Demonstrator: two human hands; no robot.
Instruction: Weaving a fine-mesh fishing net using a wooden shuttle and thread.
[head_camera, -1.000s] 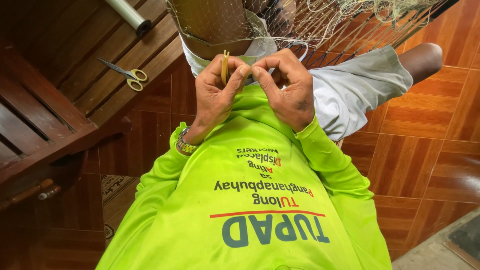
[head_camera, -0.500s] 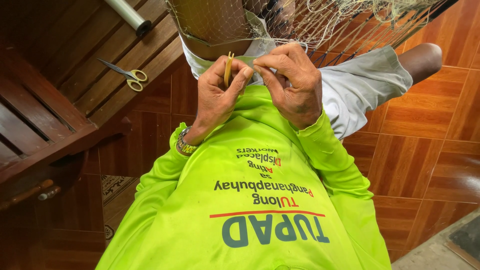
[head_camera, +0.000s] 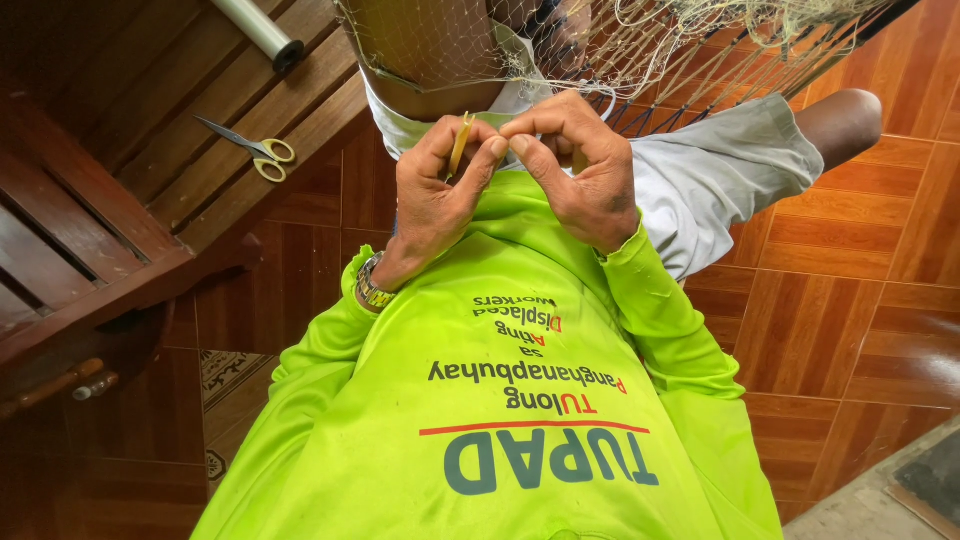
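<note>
Head view: the left hand (head_camera: 435, 205) pinches a thin yellow netting needle (head_camera: 460, 143) upright; the right hand (head_camera: 585, 170), shifted leftward over the last second, now meets it fingertip to fingertip, apparently nipping fine twine. Pale net (head_camera: 650, 45) drapes above; scissors (head_camera: 250, 150) lie on the wooden bench (head_camera: 120, 230) well apart.

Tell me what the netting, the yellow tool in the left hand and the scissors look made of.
Netting: thin pale, slightly glossy twine, probably nylon line; knotted open mesh.
Yellow tool, pinched in the left hand: flat, smooth strip, likely plastic, possibly bamboo; too narrow to tell.
Scissors: dull grey metal blades, yellow loops that look plastic, lying on a dark varnished wooden bench.
</note>
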